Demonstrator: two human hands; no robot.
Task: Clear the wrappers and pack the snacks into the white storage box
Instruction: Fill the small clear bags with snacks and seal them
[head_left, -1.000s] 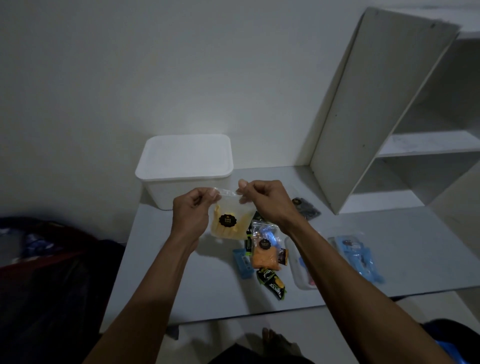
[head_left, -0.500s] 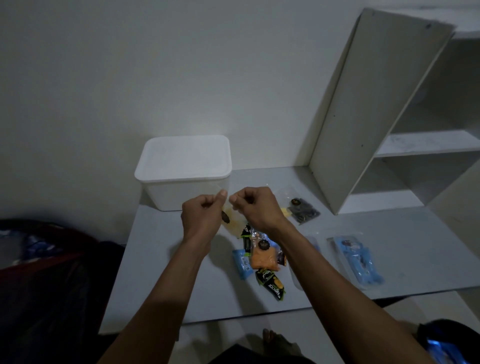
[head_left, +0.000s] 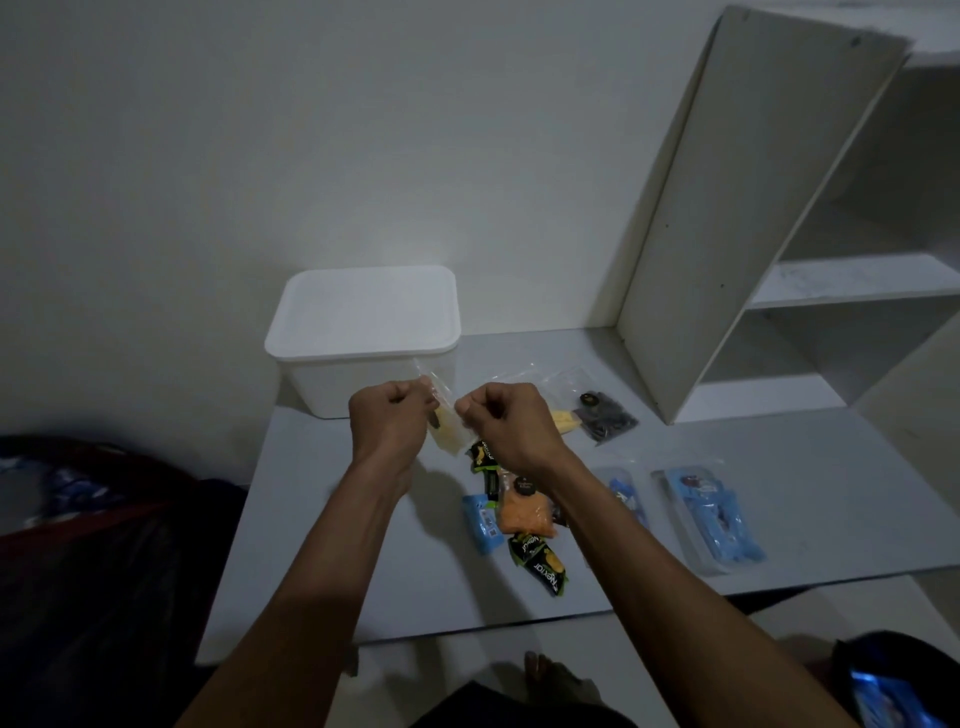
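A clear packet of yellow snacks hangs edge-on between my two fists, just in front of the white storage box, whose lid is on. My left hand pinches the packet's top left side and my right hand pinches its right side. Below my hands on the table lie an orange snack packet, green-black wrapped snacks, a small blue packet, a dark snack packet with a yellow one beside it, and two clear trays with blue packets.
The white table ends close to me, and my foot shows below its front edge. A white shelf unit stands at the back right. Dark cloth-covered items lie to the left. A blue packet sits at bottom right.
The yellow packet faced me flat a second ago. My hands have since drawn together and turned it edge-on, staying in front of the box.
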